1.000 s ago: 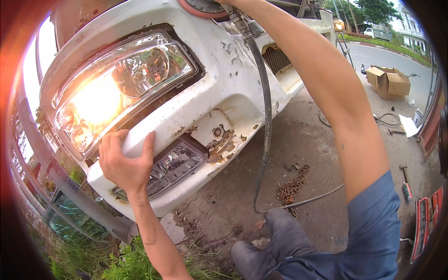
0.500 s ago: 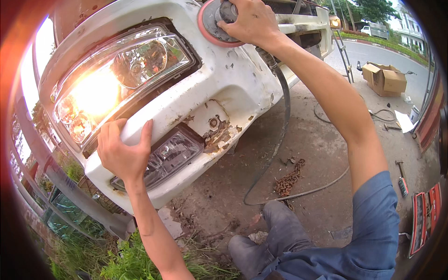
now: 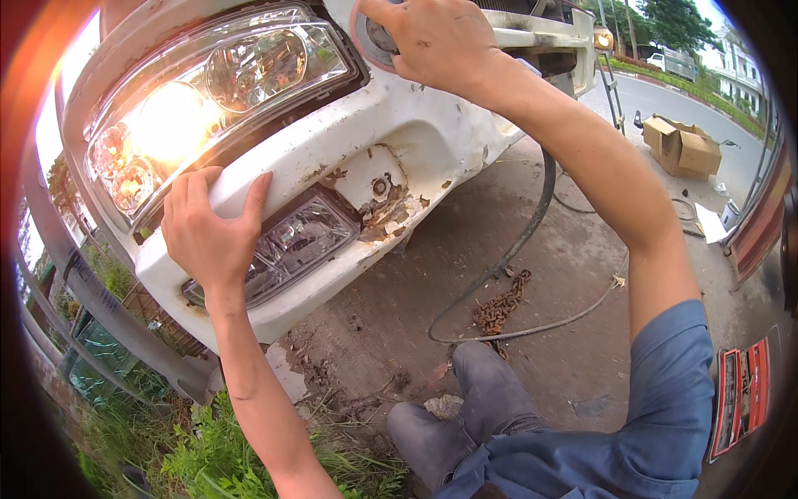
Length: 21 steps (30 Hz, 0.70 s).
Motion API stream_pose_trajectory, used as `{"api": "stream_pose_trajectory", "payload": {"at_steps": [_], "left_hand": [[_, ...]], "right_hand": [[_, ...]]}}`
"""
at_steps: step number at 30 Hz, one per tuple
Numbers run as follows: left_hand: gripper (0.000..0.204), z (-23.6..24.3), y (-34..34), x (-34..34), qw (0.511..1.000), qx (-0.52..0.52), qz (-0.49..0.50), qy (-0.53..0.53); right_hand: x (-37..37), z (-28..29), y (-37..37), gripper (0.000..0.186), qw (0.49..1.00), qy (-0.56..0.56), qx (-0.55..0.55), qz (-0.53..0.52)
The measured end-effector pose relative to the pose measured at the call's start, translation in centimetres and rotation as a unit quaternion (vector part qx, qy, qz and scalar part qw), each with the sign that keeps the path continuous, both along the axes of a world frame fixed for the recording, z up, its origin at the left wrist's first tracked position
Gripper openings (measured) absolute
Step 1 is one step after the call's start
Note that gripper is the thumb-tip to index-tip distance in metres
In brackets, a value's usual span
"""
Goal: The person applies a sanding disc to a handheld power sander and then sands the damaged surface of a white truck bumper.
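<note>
"Outdoors, on bare ground [image 3: 569,266] beside a road [image 3: 665,100]. Cluttered?"

"Quite. Over at the right, a carton [image 3: 682,150] with flaps up, and lower down a red case [image 3: 740,391]. Near the knees [image 3: 490,387], a rusty chain [image 3: 501,306], with a hose [image 3: 536,220] looping close by. Off to the left, a pole [image 3: 125,333] and weeds [image 3: 220,445]."

"And up front?"

"A white bumper [image 3: 324,125], chipped and rusty beside the fog lamp [image 3: 303,233], with glare over the headlight [image 3: 253,71] above."

"Where to find the sander [image 3: 380,40]?"

"At the top, just right of the headlight. Largely hidden behind the right hand [image 3: 449,50] and cut off by the upper edge. Cannot tell whether touching the bumper."

"Hands together?"

"Well apart. On the right, curled over the sander, elbow out, forearm slanting up and leftward. With the left hand [image 3: 214,229], spread on the bumper between headlight and fog lamp, thumb parted from fingers, forearm rising from the lower edge."
</note>
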<state>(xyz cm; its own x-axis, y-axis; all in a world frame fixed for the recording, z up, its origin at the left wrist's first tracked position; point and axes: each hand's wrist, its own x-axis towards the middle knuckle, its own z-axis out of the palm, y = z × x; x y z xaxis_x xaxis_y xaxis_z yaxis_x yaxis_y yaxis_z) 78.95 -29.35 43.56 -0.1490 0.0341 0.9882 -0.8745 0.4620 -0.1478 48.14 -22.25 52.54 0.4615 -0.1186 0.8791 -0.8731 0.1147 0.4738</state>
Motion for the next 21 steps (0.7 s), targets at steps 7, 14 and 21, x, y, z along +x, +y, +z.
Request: {"api": "stream_pose_trajectory", "payload": {"at_steps": [7, 14, 21], "left_hand": [[0.054, -0.2, -0.2, 0.4, 1.0, 0.018, -0.017, 0.014], [0.051, -0.1, -0.1, 0.2, 1.0, 0.014, -0.011, 0.022], [0.051, 0.0, 0.4, 0.4, 0.999, 0.034, -0.002, 0.031]], "right_hand": [[1.4, -1.9, 1.6, 0.026, 0.984, -0.099, 0.121, -0.084], [1.9, -1.1, 2.1, 0.023, 0.993, -0.026, 0.109, 0.029], [1.6, -1.6, 3.1, 0.024, 0.979, -0.073, 0.177, -0.07]]}}
